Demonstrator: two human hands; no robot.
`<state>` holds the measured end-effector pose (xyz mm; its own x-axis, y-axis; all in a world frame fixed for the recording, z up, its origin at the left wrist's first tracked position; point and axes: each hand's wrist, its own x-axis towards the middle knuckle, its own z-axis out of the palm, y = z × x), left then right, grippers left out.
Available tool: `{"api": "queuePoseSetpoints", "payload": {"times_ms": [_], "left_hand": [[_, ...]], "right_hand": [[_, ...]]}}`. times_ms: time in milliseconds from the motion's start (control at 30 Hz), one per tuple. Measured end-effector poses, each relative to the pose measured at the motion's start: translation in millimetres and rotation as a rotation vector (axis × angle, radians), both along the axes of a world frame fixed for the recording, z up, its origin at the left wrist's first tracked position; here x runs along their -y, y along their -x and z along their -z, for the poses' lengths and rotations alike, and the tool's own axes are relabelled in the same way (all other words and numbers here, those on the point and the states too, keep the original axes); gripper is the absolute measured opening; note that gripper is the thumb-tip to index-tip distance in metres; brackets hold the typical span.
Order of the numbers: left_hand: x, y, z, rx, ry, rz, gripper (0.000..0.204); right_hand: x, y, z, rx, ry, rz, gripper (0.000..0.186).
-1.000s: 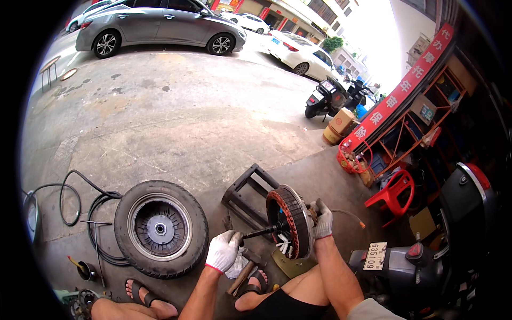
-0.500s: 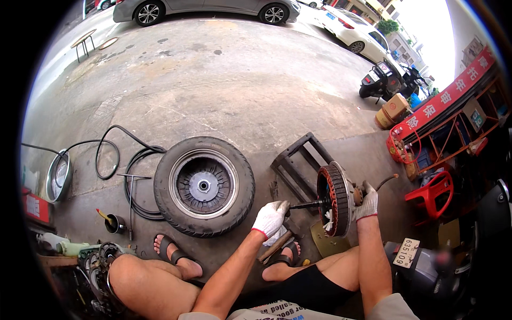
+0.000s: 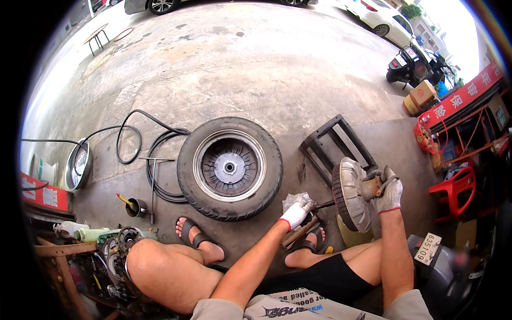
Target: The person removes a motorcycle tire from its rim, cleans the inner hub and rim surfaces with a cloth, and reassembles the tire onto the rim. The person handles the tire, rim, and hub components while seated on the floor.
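A round electric motor stator (image 3: 356, 194) is tilted on edge above my left foot, its ribbed grey metal face toward the right. My right hand (image 3: 391, 192), in a white knit glove, is closed around the hub on that face. From the stator's other side a dark rod (image 3: 324, 205) runs left to my left hand (image 3: 297, 214), also gloved, whose fingers are closed about its end. The rod's exact kind is unclear. Left of the hands lies a wheel with its tire (image 3: 230, 213), its open hub facing up and a bearing hole at the centre.
A dark metal frame stand (image 3: 320, 140) lies beyond the stator. A T-handle wrench (image 3: 154, 186), a black hose (image 3: 140, 114), a metal basin (image 3: 69, 176) and a can with a brush (image 3: 136, 209) are at left. A red plastic chair (image 3: 463, 186) and parked scooter (image 3: 442, 266) stand at right.
The stator has turned, so its ribbed metal face shows where copper windings did before. The left hand has shifted lower relative to it. The whole view has swung slightly.
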<state>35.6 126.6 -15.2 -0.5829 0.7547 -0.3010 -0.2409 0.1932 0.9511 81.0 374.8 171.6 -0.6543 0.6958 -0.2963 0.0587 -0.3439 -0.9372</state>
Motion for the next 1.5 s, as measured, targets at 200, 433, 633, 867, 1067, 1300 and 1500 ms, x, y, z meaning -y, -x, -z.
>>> {"api": "queuePoseSetpoints", "payload": {"times_ms": [200,433,633,867,1067,1300,1500], "left_hand": [[30.6,15.8,31.9,-0.084,0.283,-0.009,0.038],[45.5,24.9,25.6,0.134,0.249,-0.100,0.035],[48.0,20.7,42.3,0.111,0.310,-0.058,0.036],[55.9,12.5,61.5,0.147,0.398,-0.011,0.034],[60.5,5.5,65.1,0.148,0.434,0.007,0.033],[76.7,-8.4,57.5,0.155,0.562,0.009,0.031],[74.8,-14.0,67.9,0.171,0.614,-0.005,0.030]], "right_hand": [[-15.2,-8.3,-21.9,0.046,-0.307,0.029,0.029],[-76.4,-48.9,-67.3,0.085,-0.536,0.176,0.028],[-112.0,-105.6,-61.6,0.127,-0.594,0.423,0.021],[-127.7,-167.0,1.4,0.194,-0.297,0.686,0.020],[-175.6,-211.2,93.0,0.101,-0.233,0.898,0.011],[-248.3,-198.3,150.8,0.028,0.119,1.212,0.033],[-332.2,-210.8,212.1,-0.037,0.286,1.278,0.039]]}}
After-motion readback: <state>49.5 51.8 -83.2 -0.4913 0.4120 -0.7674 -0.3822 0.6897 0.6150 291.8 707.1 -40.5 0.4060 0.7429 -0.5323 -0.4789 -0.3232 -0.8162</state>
